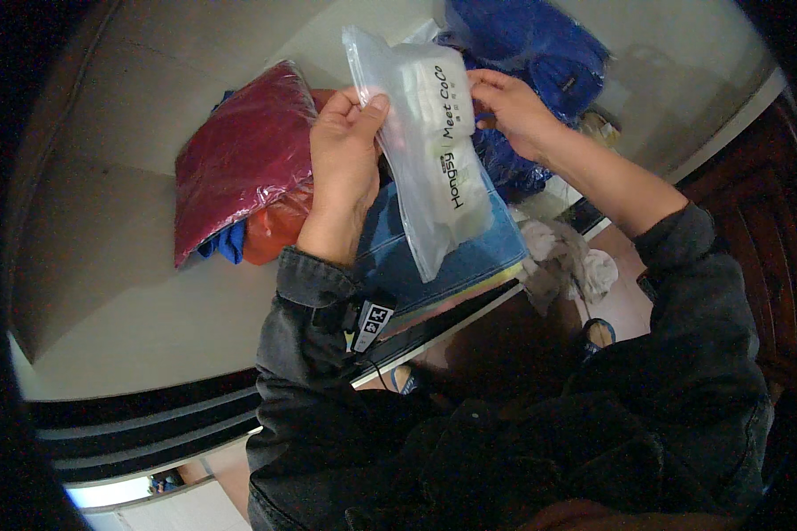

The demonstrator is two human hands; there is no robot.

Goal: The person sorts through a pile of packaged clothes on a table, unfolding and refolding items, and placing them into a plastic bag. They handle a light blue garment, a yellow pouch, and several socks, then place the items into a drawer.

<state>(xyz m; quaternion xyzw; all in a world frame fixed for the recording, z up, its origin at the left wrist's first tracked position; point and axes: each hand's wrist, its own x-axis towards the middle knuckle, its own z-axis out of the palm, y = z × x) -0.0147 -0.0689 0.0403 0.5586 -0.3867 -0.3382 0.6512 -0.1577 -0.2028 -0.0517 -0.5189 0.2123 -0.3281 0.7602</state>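
Note:
A frosted plastic bag (432,152) with soft white folded items inside is held up before me, tilted, with black writing on its front. My left hand (349,143) pinches its left edge between thumb and fingers. At its upper right edge, my right hand (508,109) grips the bag, with some fingertips hidden by it. Folded blue denim (432,259) lies beneath the bag, near the table's front edge. Just left of my left hand is a dark red folded item (246,159) in clear plastic, resting on orange (275,226) and blue cloth (227,244).
The pile is on a pale table (153,325) with a dark banded edge. Blue plastic-wrapped clothing (531,46) lies at the back right. Greyish crumpled cloth (558,259) hangs by the front edge. Dark carved wooden furniture (757,219) stands on the right.

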